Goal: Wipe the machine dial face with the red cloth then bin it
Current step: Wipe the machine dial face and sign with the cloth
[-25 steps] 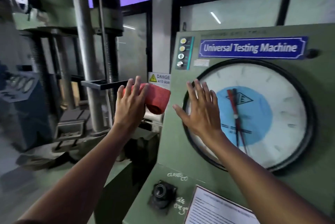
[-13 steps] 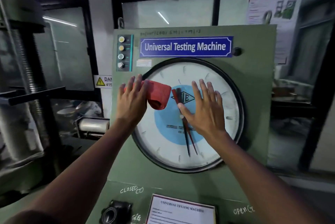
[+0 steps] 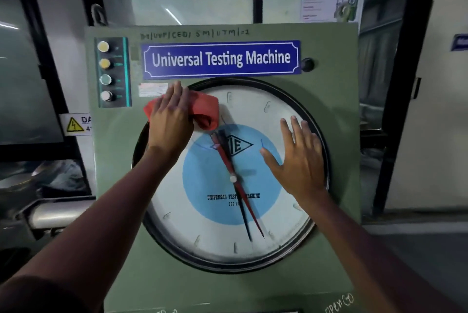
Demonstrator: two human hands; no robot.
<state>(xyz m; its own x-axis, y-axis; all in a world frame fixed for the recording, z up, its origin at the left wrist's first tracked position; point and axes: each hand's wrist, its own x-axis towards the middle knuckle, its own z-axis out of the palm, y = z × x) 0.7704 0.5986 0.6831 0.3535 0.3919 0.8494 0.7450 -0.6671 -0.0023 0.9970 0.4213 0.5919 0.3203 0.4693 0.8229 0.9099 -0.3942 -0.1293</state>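
One red cloth (image 3: 202, 110) lies bunched against the upper left of the machine's single round dial face (image 3: 202, 231), overlapping the black bezel (image 3: 317, 120) there, and the left hand (image 3: 170, 120) presses flat on top of it, fingers together and extended, pinning the cloth to the glass rather than curling round it. The right hand (image 3: 298, 163) rests palm-down on the right side of the dial, its fingers spread apart and holding nothing, the thumb reaching over the blue centre disc (image 3: 210, 181). Two pointers cross the dial, one red (image 3: 253, 216) and one black (image 3: 244, 213), both running from the upper middle down past the hub to the lower right. On the green panel (image 3: 331, 99) above sits one blue nameplate (image 3: 220, 58) reading "Universal Testing Machine", with one dark knob (image 3: 307, 64) at its right end and a column of four round indicator lights (image 3: 105, 71) at its left. One yellow danger sign (image 3: 75, 123) shows on the wall beside the panel, and one poster (image 3: 331, 1) hangs behind it.
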